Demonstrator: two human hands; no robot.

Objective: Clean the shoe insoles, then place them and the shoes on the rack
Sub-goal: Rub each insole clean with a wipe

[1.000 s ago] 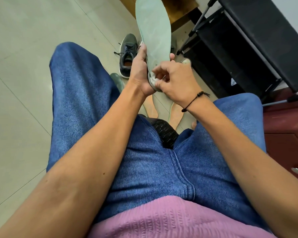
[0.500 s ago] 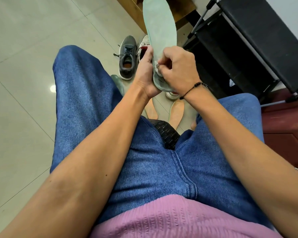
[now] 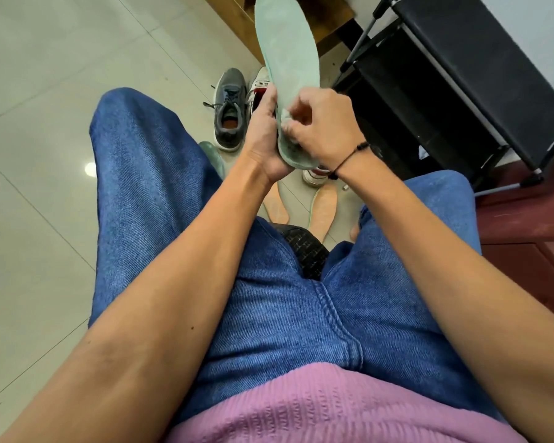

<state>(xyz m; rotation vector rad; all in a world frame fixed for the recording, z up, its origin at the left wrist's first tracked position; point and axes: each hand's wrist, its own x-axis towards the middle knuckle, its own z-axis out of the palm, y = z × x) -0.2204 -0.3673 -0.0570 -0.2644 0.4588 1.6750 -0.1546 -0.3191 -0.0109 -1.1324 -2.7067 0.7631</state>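
Note:
A pale green insole (image 3: 290, 52) stands upright in front of me, heel end down. My left hand (image 3: 264, 139) grips its heel from the left and below. My right hand (image 3: 320, 123) pinches a small white wipe (image 3: 284, 118) against the insole's lower face. On the floor beyond lie a grey shoe (image 3: 230, 107) and a white shoe (image 3: 259, 86), partly hidden by my hands. Two orange insoles (image 3: 323, 206) lie on the floor between my knees. A black shoe rack (image 3: 454, 78) stands at the right.
A second green insole (image 3: 212, 156) peeks out beside my left knee. A wooden piece of furniture (image 3: 237, 14) is at the top, a dark red cabinet (image 3: 531, 238) at the right. I sit on a black woven stool (image 3: 304, 251). Pale floor tiles (image 3: 39, 123) spread to the left.
My right hand with the wipe has slid up the insole from the heel. The insole and both hands have shifted slightly right and up in view.

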